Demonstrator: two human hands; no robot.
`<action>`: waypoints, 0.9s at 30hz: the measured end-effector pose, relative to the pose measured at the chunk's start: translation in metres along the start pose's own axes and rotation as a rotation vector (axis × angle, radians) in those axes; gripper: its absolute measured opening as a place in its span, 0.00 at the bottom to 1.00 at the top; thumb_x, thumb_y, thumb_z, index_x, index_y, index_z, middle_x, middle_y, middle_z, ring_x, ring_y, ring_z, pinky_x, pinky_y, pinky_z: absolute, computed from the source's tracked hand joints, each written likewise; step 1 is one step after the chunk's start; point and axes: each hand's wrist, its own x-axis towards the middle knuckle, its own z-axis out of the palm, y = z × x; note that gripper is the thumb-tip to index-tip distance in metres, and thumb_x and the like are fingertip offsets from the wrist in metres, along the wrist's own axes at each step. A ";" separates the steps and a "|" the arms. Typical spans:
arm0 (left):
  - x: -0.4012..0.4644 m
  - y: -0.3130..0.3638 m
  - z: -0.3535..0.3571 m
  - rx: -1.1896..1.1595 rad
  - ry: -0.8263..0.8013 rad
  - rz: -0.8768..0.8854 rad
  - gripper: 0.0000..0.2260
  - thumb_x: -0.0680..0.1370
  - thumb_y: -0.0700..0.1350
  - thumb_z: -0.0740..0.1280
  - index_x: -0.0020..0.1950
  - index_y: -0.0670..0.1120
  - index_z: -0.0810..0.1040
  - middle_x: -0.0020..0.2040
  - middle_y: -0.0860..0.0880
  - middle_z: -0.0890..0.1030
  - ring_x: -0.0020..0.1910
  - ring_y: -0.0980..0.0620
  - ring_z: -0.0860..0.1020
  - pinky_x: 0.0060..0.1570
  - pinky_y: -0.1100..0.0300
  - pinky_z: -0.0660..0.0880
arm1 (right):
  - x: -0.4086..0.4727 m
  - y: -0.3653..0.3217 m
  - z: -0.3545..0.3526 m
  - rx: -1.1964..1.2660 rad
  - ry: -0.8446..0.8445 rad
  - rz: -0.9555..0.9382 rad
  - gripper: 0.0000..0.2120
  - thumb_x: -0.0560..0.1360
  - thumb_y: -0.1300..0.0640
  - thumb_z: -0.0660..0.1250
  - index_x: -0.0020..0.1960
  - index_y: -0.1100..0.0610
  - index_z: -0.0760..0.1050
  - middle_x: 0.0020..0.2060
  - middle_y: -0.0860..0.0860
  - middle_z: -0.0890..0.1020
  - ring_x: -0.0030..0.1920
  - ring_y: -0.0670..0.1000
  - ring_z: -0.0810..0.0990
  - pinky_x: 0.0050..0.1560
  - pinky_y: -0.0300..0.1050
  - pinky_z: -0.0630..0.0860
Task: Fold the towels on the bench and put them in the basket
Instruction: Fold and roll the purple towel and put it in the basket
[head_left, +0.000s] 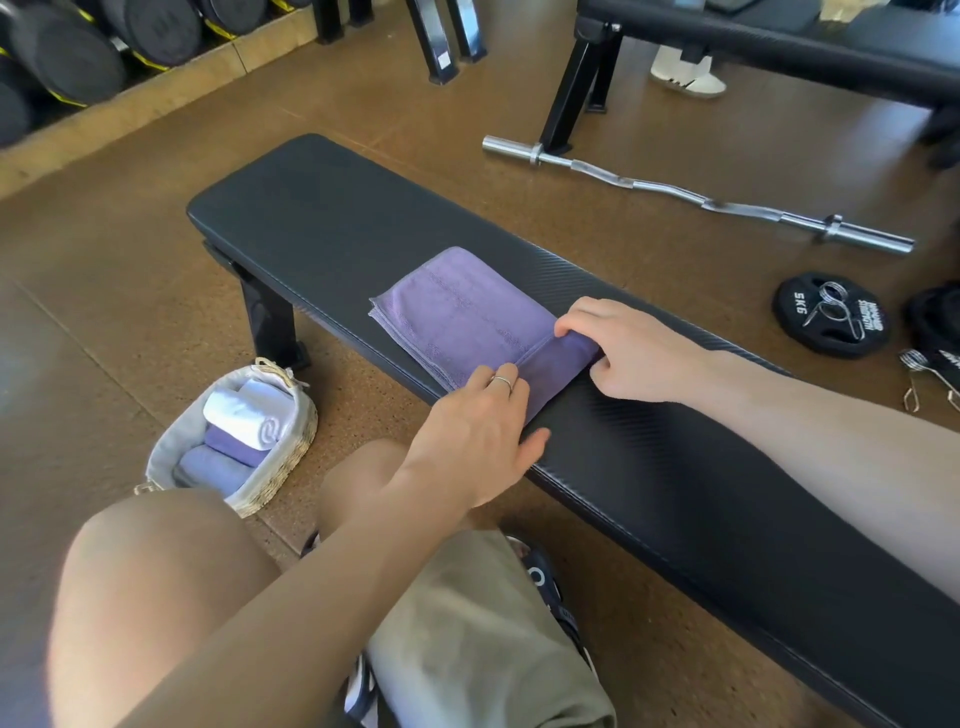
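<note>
— Nearest to me are bare knees (156, 587) and olive shorts (488, 639), with a dark sandal (545, 582) on the brown floor (104, 291) below them. What do you see past that?

— Both forearms reach out over the black padded desk (701, 509). My left hand (475, 441) lies palm down, a ring on one finger, fingertips pressing the near edge of the purple towel (457, 317). That grip is flat and spread, clenched on nothing.

— And the other one?

— My right hand (623, 353) sits just right of the left, on the same end of the towel. Its grip is pinching the rolled or folded end of the cloth, thumb under, fingers curled over the top.

— Where is the rest of the towel?

— It stretches away from both grips, lying flat on the desk, its far edge doubled into layers.

— The basket?

— Left of the left grip and lower, on the floor beside the desk leg: a woven basket (291, 457) with a cloth lining. Inside are a rolled white towel (249, 410) on top and purple rolled towels (223, 457) beneath.

— Further out?

— Beyond the right grip, a curl bar (675, 189) lies on the floor, and right of it a black plate (831, 314) marked 5KG with spring clips on it. Far left, dumbbells (78, 52) sit in a row; a second bench (779, 47) stands at the back.
</note>
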 end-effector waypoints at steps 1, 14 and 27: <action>0.001 0.002 -0.001 0.023 -0.019 -0.014 0.16 0.76 0.58 0.64 0.48 0.44 0.74 0.45 0.47 0.75 0.43 0.48 0.74 0.32 0.54 0.75 | 0.000 0.000 -0.001 -0.004 -0.003 -0.014 0.27 0.64 0.69 0.60 0.60 0.52 0.73 0.54 0.46 0.73 0.53 0.51 0.73 0.51 0.50 0.75; 0.009 -0.012 -0.021 -0.229 -0.095 -0.196 0.04 0.77 0.42 0.66 0.46 0.41 0.75 0.47 0.43 0.75 0.44 0.45 0.75 0.41 0.56 0.70 | 0.029 0.001 -0.025 -0.294 -0.071 -0.250 0.13 0.66 0.59 0.65 0.49 0.52 0.78 0.43 0.45 0.78 0.44 0.51 0.74 0.46 0.49 0.72; 0.014 -0.064 -0.011 -1.286 -0.170 -0.971 0.15 0.76 0.50 0.66 0.45 0.37 0.75 0.43 0.48 0.77 0.44 0.52 0.79 0.57 0.49 0.81 | 0.070 -0.013 -0.025 0.391 -0.186 0.486 0.12 0.76 0.49 0.58 0.36 0.53 0.63 0.35 0.47 0.67 0.37 0.50 0.65 0.39 0.47 0.61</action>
